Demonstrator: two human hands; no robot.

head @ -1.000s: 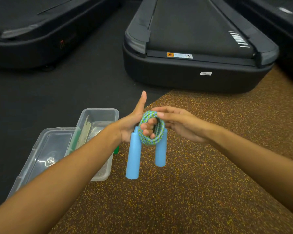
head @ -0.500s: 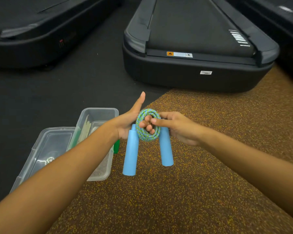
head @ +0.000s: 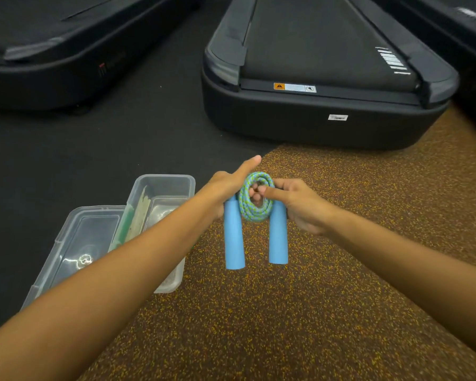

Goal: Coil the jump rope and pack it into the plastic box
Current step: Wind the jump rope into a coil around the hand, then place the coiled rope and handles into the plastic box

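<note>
Head view: at frame centre my left hand (head: 226, 188) and right hand (head: 300, 204) grip the coiled jump rope (head: 254, 199), fingers (head: 254, 192) poking through the coil, blue handles (head: 234, 237) hanging down. The open plastic box (head: 162, 185) sits on the floor at left.

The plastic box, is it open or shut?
Open: the plastic box shows its inside, and its lid lies beside it.
</note>
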